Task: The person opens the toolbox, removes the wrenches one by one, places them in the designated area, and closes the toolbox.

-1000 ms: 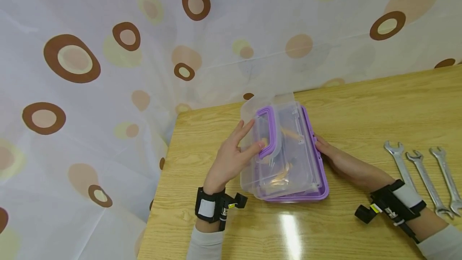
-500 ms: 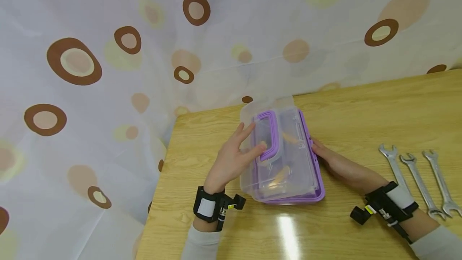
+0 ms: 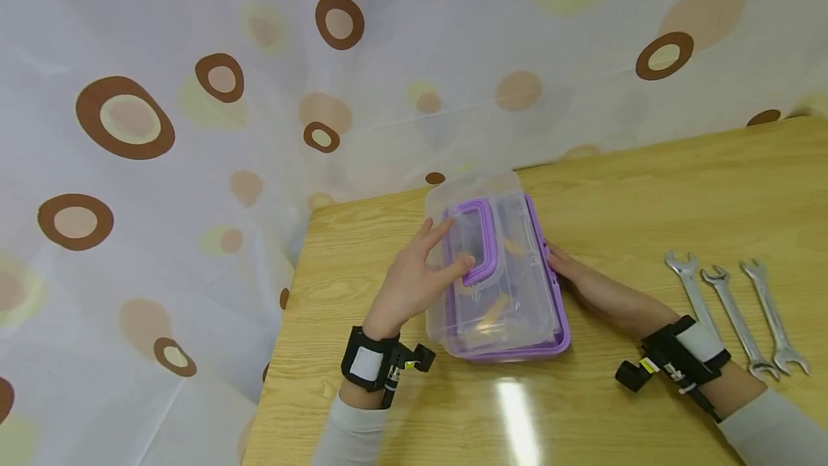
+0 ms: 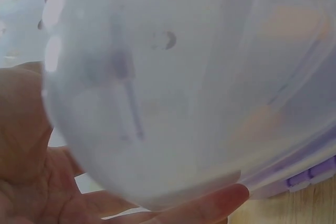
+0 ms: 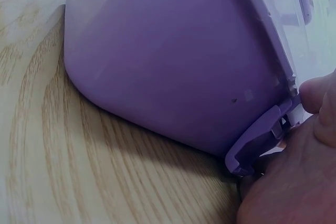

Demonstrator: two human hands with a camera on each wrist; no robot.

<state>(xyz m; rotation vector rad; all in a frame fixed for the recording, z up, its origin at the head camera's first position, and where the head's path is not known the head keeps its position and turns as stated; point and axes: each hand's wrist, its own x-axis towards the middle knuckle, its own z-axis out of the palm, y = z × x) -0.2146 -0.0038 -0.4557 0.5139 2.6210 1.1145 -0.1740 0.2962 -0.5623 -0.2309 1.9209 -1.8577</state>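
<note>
A purple storage box stands on the table. Its clear lid with a purple handle lies over it askew, overhanging the left side. My left hand grips the lid by its left part, thumb beside the handle; in the left wrist view its fingers run along the lid's edge. Against the box's right side, my right hand pinches a purple latch that stands out from the wall, with the thumb up at the rim. Pale orange things show blurred through the lid.
Three metal open-end wrenches lie side by side on the wooden table, right of the right forearm. A white curtain with brown and tan circles closes off the table's back and left sides.
The box, wrenches and backdrop sit slightly further left in the head view. Both hands keep their places on the lid and at the latch.
</note>
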